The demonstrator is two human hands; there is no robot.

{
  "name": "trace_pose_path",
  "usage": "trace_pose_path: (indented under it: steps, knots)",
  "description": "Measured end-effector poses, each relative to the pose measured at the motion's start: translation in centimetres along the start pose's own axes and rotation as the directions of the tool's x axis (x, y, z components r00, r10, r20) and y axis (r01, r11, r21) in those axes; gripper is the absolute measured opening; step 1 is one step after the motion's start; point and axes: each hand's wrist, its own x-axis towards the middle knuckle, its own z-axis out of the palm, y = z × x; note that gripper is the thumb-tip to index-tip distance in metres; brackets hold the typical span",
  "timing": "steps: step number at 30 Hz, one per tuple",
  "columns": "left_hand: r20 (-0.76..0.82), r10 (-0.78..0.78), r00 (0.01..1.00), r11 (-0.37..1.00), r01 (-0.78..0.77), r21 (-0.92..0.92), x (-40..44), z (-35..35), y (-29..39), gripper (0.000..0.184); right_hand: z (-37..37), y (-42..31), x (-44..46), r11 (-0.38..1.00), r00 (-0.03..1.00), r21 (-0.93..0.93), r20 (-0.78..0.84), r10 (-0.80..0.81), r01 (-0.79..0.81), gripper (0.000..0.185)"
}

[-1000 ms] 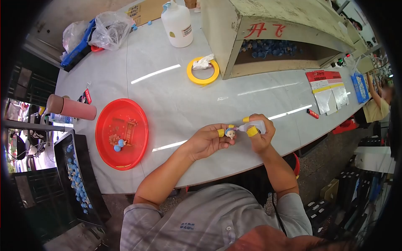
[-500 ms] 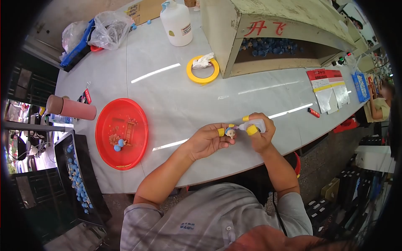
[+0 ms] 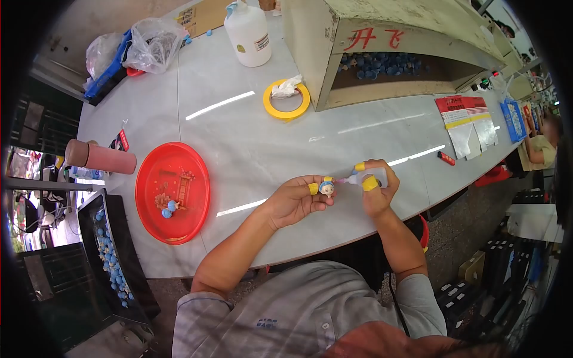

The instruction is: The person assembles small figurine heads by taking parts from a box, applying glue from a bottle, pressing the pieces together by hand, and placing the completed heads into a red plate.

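Between the thumb and fingers of my left hand [image 3: 296, 201] is a small doll head [image 3: 326, 188] with blue hair or a cap, its painted face turned toward me. My right hand [image 3: 380, 192] grips a small translucent squeeze bottle [image 3: 375, 177], partly covered by my fingers. The bottle's thin pinkish nozzle points left, its tip close to the doll head; I cannot tell whether they touch. Yellow tape wraps some fingertips on both hands. Left of my hands, a red round tray [image 3: 200, 210] holds a few blue-topped doll heads [image 3: 170, 209].
A black bin [image 3: 132, 262] of blue pieces stands at the left. Behind are a pink bottle [image 3: 110, 159], yellow tape roll [image 3: 271, 111], white jug [image 3: 248, 36] and metal cabinet [image 3: 334, 59] containing blue parts. Printed sheets [image 3: 468, 122] lie right. A person [image 3: 542, 146] sits far right.
My right hand has drawn the squeeze bottle slightly right, away from the doll head. The doll head has turned a little in my left hand, its face now showing more squarely.
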Motion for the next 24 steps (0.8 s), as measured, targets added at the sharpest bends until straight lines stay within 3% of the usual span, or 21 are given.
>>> trace_pose_path:
  steps: [3,4,7,8,12,15,18,20,22,24]
  knots:
    - [0.032,0.013,0.999,1.000,-0.012,-0.014,0.1,-0.2,-0.1,0.034,-0.2,-0.6,0.0,0.985,0.978,0.163,-0.186,0.091,-0.061,0.017]
    - [0.027,0.010,1.000,1.000,-0.009,-0.016,0.1,-0.1,-0.1,0.033,-1.4,-1.0,0.0,0.973,0.984,0.204,-0.119,0.134,-0.108,0.023]
    - [0.025,0.014,1.000,1.000,-0.013,-0.015,-0.1,0.4,0.1,0.032,-2.6,-2.7,0.3,0.994,0.991,0.108,-0.125,0.044,-0.031,0.031]
    - [0.029,0.025,0.999,1.000,-0.024,-0.016,0.0,0.3,0.0,0.034,-4.3,-2.5,-0.2,0.997,0.995,0.045,-0.076,0.063,-0.059,0.034]
    - [0.000,0.062,0.998,0.998,-0.062,-0.020,-0.2,0.8,-0.1,0.036,-9.4,-3.4,-1.4,0.949,0.932,-0.068,-0.220,0.288,-0.309,0.033]
    - [-0.018,0.076,0.997,0.997,-0.077,-0.017,-0.1,0.7,-0.2,0.037,-14.1,-2.6,-2.3,0.939,0.878,-0.200,-0.449,0.164,-0.278,0.031]
    - [-0.057,0.101,0.993,0.995,-0.101,0.019,-0.1,0.4,-0.5,0.037,-20.9,-2.1,-3.0,0.706,0.790,-0.519,-0.606,0.092,-0.481,0.025]
    - [-0.097,0.129,0.987,0.991,-0.126,0.039,-0.1,0.5,-0.7,0.037,-25.1,-0.4,-3.3,0.641,0.768,-0.656,-0.621,-0.157,-0.399,0.023]
    - [-0.085,0.140,0.986,0.990,-0.139,0.014,-0.1,0.7,-0.7,0.034,-28.3,0.7,-3.7,0.470,0.708,-0.749,-0.635,-0.310,-0.466,0.030]
    - [-0.049,0.129,0.990,0.991,-0.130,-0.023,0.1,0.9,-0.7,0.031,-29.2,0.9,-3.5,0.483,0.664,-0.693,-0.699,-0.267,-0.535,0.029]
